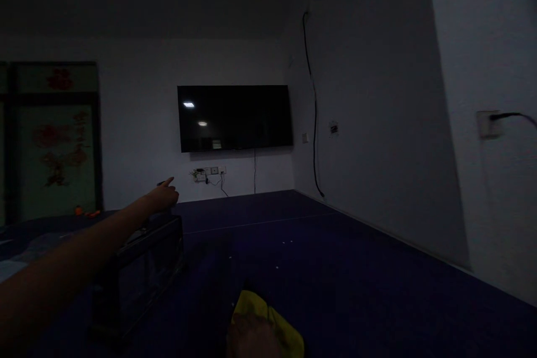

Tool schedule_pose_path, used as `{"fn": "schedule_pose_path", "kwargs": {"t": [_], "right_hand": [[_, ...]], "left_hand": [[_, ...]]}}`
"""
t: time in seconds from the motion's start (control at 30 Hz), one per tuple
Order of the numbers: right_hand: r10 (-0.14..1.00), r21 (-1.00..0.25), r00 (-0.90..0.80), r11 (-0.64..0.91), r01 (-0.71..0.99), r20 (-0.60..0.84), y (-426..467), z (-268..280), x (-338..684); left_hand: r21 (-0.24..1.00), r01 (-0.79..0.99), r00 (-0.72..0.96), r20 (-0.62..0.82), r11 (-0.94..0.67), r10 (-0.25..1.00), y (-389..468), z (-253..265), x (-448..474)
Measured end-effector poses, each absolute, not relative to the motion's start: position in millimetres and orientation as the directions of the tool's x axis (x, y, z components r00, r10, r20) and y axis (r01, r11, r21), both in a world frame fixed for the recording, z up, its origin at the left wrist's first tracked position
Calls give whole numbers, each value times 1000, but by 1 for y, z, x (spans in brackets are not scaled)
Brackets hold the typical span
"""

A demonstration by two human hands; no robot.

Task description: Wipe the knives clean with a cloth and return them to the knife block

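Observation:
My left arm reaches in from the left, and my left hand (164,197) is just above the far end of a dark box-like object (145,268). Its index finger is stretched out toward the wall; the other fingers look bent. Whether it touches the box is hard to see in the dim light. At the bottom, my right hand (251,338) is closed on a yellow cloth (287,333) against the dark blue tabletop (327,279). Most of the right-hand fingers are hidden or dark.
Small white bits (277,267) lie on the blue surface. A television (235,117) hangs on the far wall above sockets (213,170) and cords. A black cable (314,123) runs down the right wall. Small orange objects (78,210) sit at the far left.

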State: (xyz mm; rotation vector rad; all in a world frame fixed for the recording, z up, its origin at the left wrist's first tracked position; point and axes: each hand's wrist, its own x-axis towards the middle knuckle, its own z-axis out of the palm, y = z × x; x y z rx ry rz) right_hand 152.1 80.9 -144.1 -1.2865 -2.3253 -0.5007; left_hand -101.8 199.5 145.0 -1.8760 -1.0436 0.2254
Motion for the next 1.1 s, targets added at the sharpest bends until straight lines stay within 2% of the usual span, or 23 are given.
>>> {"fn": "schedule_pose_path", "kwargs": {"t": [0.23,0.47,0.53,0.57,0.6,0.63,0.67,0.7,0.73,0.77,0.8,0.9,0.97,1.1], "right_hand": [[686,117,-494,518,847,534,85,-151,153],[675,136,-497,513,847,545,91,-156,154],[670,138,-500,518,844,548,92,-156,154],[668,136,-501,520,843,550,91,-156,154],[667,134,-501,521,843,552,91,-155,154],[667,131,-498,521,844,555,90,-155,154],[667,129,-494,518,845,558,89,-154,154],[667,126,-490,516,847,561,89,-154,153],[668,124,-486,513,849,564,88,-154,153],[669,122,-482,510,851,566,88,-154,152],[670,121,-478,507,854,568,88,-154,152],[667,118,-472,503,856,577,89,-156,153],[657,117,-475,511,851,585,92,-158,154],[638,113,-482,530,841,600,99,-165,155]], "left_hand": [[-774,586,608,226,-240,761,206,115,-107],[-751,610,605,237,-252,760,192,120,-104],[-713,675,583,357,-191,729,182,123,-104],[-655,746,538,483,-123,691,175,123,-105],[-536,843,437,647,-35,625,169,121,-105],[-355,934,276,786,39,554,163,118,-107],[-144,986,83,857,81,509,158,114,-109],[53,993,-98,860,103,501,155,110,-111],[199,973,-230,813,117,535,153,105,-115],[293,948,-309,749,126,586,152,101,-119],[344,930,-343,689,129,639,153,98,-124],[369,925,-315,608,92,729,158,98,-137],[373,926,-289,612,53,736,161,107,-143],[404,914,-268,687,-48,675,154,140,-146]]}}
